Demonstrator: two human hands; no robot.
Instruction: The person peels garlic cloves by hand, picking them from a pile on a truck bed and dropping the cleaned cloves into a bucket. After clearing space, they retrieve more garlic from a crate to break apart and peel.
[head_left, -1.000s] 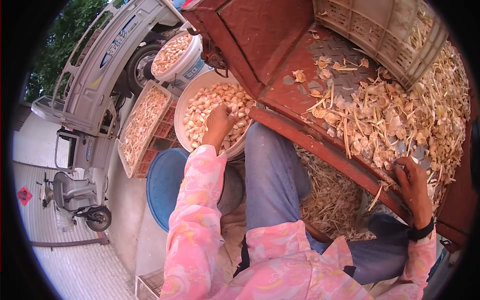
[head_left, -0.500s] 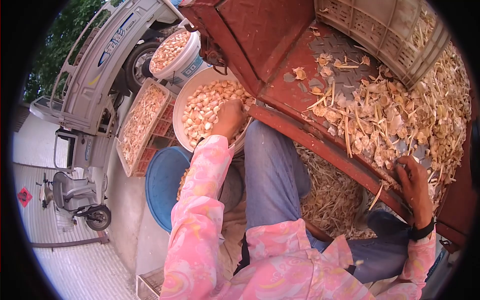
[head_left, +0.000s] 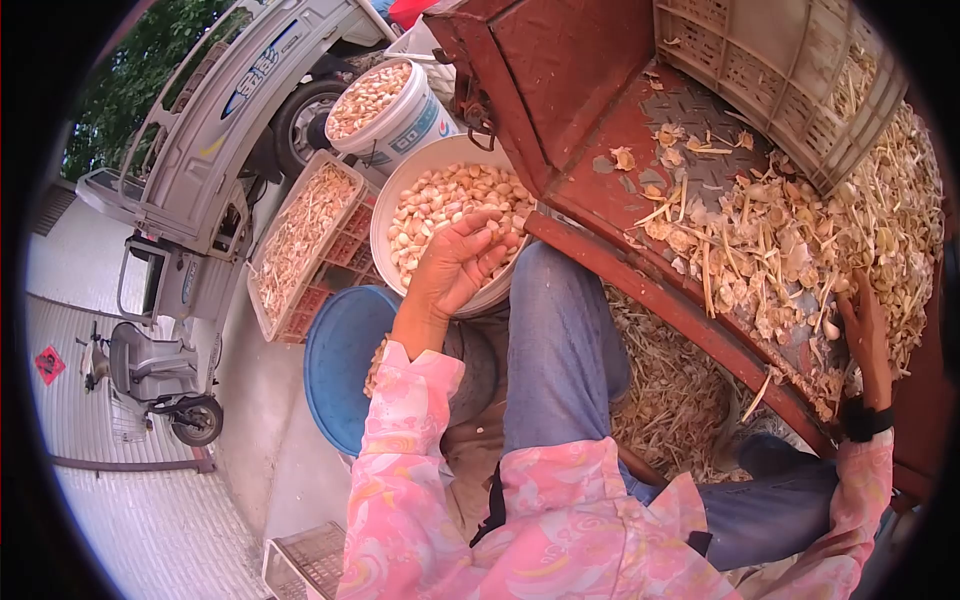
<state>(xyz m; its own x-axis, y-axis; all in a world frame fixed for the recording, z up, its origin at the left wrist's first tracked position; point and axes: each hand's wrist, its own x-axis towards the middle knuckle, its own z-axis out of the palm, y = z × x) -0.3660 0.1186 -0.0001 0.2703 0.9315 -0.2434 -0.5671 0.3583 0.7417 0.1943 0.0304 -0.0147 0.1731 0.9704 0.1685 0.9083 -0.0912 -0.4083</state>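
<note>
My left hand (head_left: 462, 262) is over the near part of a white bucket (head_left: 382, 215) of garlic cloves (head_left: 455, 205), palm turned up, fingers loosely apart with nothing clearly in them. On the red metal bed (head_left: 610, 190) at the right, my right hand (head_left: 866, 325) reaches into the pile of garlic skins and dry stalks (head_left: 770, 240). Its fingers point away from me, apart, beside a pale clove (head_left: 831, 329). A black band circles the right wrist.
A blue tub (head_left: 340, 370), a crate of peelings (head_left: 305, 225) and another bucket of cloves (head_left: 370, 100) stand at the left. A plastic basket (head_left: 770, 70) leans over the bed. Beyond are a three-wheeled truck (head_left: 205, 140) and a scooter (head_left: 140, 370).
My left hand has lifted from the cloves and turned palm up, its fingers opening. My right hand has moved further into the skins and its fingers have straightened. The view has shifted slightly.
</note>
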